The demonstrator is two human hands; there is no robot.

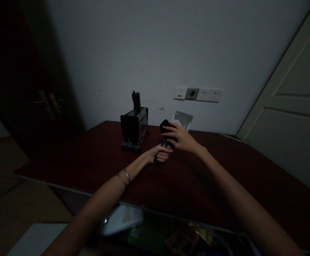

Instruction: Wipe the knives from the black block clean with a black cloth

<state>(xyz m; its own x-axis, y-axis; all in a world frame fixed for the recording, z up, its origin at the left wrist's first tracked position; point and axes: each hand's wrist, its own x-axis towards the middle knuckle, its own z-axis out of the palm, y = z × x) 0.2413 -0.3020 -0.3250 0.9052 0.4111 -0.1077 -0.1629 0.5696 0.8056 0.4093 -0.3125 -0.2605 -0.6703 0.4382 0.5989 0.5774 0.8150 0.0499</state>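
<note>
My left hand [162,152] is closed around the black handle of a cleaver, low over the table. The cleaver's broad metal blade [185,119], with a small hole near its top corner, shows beyond my other hand. My right hand [181,137] presses a black cloth-like piece [164,128] against the blade, fingers bent over it. Part of the blade is hidden behind that hand and the black piece. To the left stands a black knife block [134,128] with black-handled tools [136,102] upright in it.
The dark red tabletop [91,156] meets a pale wall with a row of sockets [199,94]. A white panelled door [290,121] is at the right, a dark door with a handle at the left. Below the front edge, packages [121,218] lie in an open space.
</note>
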